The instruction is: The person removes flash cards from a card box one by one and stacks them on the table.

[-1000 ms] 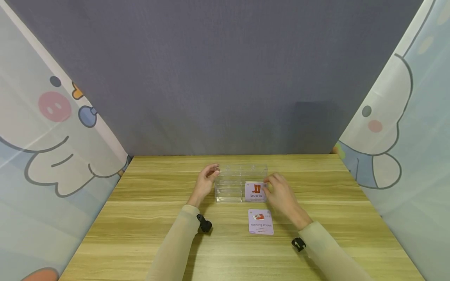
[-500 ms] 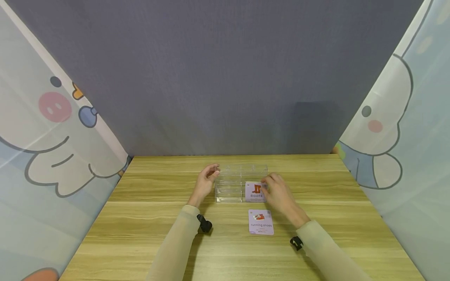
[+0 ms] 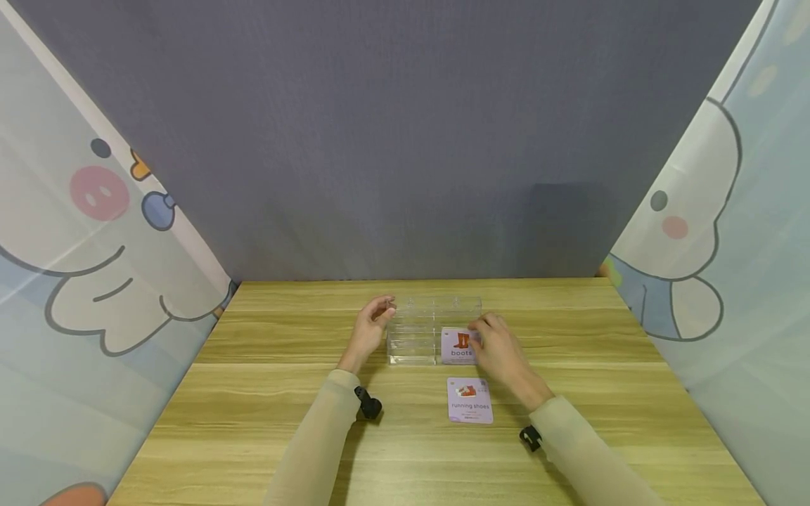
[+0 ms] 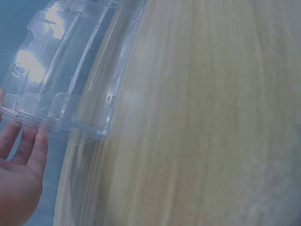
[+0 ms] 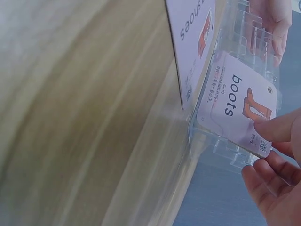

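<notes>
A clear tiered acrylic stand (image 3: 418,330) (image 4: 70,70) (image 5: 251,35) stands mid-table. A lilac "boots" card (image 3: 459,346) (image 5: 233,101) leans upright in its front right slot. My right hand (image 3: 481,337) (image 5: 275,141) pinches that card's right edge, thumb on its face and the other fingers behind. My left hand (image 3: 382,309) (image 4: 21,155) lies with straight fingers against the stand's left end. A "running shoes" card (image 3: 470,399) (image 5: 193,37) lies flat on the table just in front of the stand, untouched.
The wooden table (image 3: 266,393) carries only the stand and the two cards. A grey backdrop (image 3: 405,140) closes the far edge, and cartoon-printed curtains (image 3: 95,246) hang along both sides.
My right hand has slid a little to the left onto the boots card's right edge. The left hand and the stand have stayed put.
</notes>
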